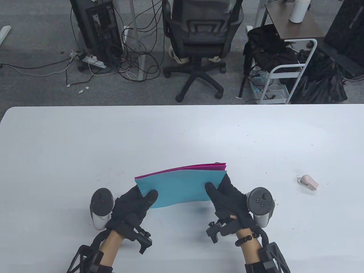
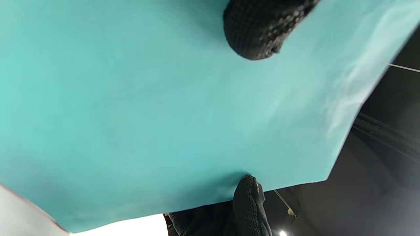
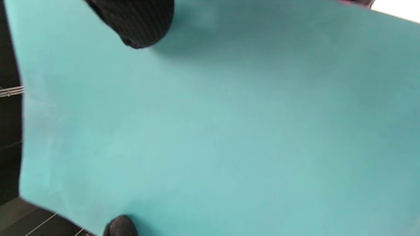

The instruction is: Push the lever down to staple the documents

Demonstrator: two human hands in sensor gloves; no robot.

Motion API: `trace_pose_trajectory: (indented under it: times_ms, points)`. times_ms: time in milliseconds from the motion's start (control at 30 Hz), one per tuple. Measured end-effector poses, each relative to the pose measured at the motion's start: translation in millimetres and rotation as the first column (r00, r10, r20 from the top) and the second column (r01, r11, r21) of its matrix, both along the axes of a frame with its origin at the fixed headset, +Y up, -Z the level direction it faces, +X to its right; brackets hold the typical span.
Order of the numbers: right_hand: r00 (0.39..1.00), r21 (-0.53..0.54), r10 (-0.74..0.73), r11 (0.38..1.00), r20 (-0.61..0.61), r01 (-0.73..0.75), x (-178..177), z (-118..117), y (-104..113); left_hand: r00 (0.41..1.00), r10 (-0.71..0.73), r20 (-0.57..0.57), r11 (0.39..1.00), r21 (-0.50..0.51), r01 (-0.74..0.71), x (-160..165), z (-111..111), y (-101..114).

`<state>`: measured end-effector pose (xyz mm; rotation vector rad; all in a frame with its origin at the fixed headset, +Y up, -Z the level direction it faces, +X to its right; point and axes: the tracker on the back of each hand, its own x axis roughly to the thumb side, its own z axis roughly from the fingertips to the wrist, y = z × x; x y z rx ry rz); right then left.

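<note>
A stack of paper sheets [image 1: 182, 186], teal in front with magenta behind, is held upright on the table between both hands. My left hand [image 1: 136, 203] grips its left edge, thumb on the teal face. My right hand [image 1: 224, 196] grips its right edge the same way. The teal sheet fills the left wrist view [image 2: 164, 114] and the right wrist view [image 3: 229, 131], with a thumb tip [image 2: 259, 29] and another thumb tip [image 3: 137, 23] pressed on it. A small pink stapler [image 1: 308, 182] lies on the table to the right, apart from both hands.
The white table [image 1: 85, 148] reaches to the far edge. Beyond it stand an office chair [image 1: 199, 42], a computer tower with cables [image 1: 96, 31] and a small side table with a white cart [image 1: 287, 57] on the floor.
</note>
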<state>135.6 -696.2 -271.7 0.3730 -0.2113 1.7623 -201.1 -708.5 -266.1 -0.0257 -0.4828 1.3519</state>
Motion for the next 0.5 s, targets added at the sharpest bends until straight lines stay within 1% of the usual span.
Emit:
trace_pose_trajectory:
  times_ms: [167, 267, 400, 500]
  points:
    - [1.0, 0.016, -0.016, 1.0, 0.011, 0.016, 0, 2, 4, 1.0, -0.016, -0.023, 0.999, 0.044, 0.017, -1, 3, 6]
    - [1.0, 0.006, 0.001, 1.0, 0.009, -0.001, 1, 0, 0, 1.0, -0.017, -0.026, 0.999, 0.032, 0.018, -1, 1, 3]
    - [0.998, -0.019, 0.054, 0.998, 0.012, -0.054, 7, -3, -7, 0.998, -0.062, -0.021, 0.998, 0.02, 0.062, -3, -1, -4]
    - [0.999, -0.029, 0.051, 0.998, 0.011, -0.05, 11, -5, -9, 0.998, -0.057, -0.02, 0.998, 0.015, 0.057, -5, -3, -5]
